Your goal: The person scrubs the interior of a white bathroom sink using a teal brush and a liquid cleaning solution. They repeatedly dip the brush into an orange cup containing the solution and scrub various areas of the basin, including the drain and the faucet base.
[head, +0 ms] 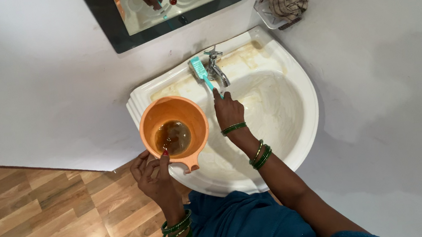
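Hands are gripping things over the white sink (303, 124): left hand (155, 177) is holding an orange mug (174, 130), right hand (228, 112) is pressing a teal brush (201, 72) against the tap (215, 66).

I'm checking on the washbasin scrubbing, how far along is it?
Early to midway. The right hand holds a teal plastic brush at the chrome tap; the left hand holds an orange plastic mug of brownish water. Brown stains on the white ceramic washbasin rim are left.
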